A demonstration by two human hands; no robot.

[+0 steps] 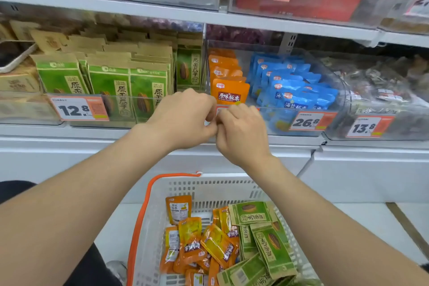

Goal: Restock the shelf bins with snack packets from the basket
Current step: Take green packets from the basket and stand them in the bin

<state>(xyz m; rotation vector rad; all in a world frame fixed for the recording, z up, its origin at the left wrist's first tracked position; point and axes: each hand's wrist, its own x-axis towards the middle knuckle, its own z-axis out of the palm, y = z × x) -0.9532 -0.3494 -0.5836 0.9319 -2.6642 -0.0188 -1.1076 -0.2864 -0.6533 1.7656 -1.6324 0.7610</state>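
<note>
White shop shelving [162, 10], pale floor [371, 211]

We are losing the fingers of the left hand [185, 118] and right hand [241, 132] where they are meeting, so we are not seeing what, if anything, they are pinching. They are covering most of a price tag [220, 109]. The bottom edge is cutting off the basket [209, 188]. The contents of the far-right bin [383, 81] are blurring into dark shapes.

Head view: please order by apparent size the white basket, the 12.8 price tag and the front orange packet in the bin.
1. white basket, largest, but also nearest the camera.
2. 12.8 price tag.
3. front orange packet, lower edge hidden.
</note>
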